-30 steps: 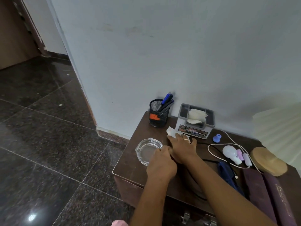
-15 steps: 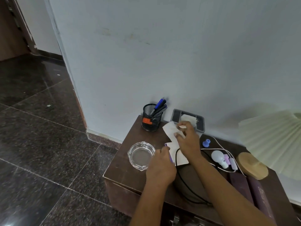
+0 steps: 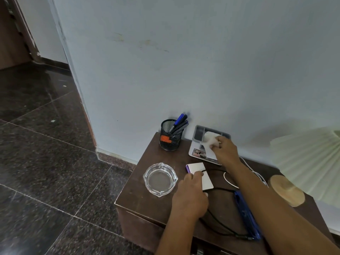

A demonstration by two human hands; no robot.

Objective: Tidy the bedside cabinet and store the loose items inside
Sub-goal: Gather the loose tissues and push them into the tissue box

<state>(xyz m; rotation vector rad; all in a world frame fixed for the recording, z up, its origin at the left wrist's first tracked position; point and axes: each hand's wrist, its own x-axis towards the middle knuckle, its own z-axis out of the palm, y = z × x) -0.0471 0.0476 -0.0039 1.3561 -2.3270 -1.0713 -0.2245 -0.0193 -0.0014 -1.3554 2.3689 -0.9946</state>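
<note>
Head view looks down on the bedside cabinet (image 3: pixel 136 197) standing against the wall, its dark worktop cluttered. The right hand (image 3: pixel 226 150) reaches to the grey box (image 3: pixel 199 132) at the back, its fingers (image 3: pixel 217 142) pinching a white tissue (image 3: pixel 209 138) that sticks out of the box. The left hand (image 3: pixel 190 196) rests on the near end of a white card (image 3: pixel 197 167) lying flat mid-worktop; its knuckles hide the fingers, so I cannot tell whether they press or grip it. A glass ashtray (image 3: pixel 160 179) sits just left of that hand. A mesh pen holder (image 3: pixel 170 137) stands in the back corner. A black cable (image 3: pixel 220 228) loops near the front edge, beside a blue strap-like item (image 3: pixel 246 218).
</note>
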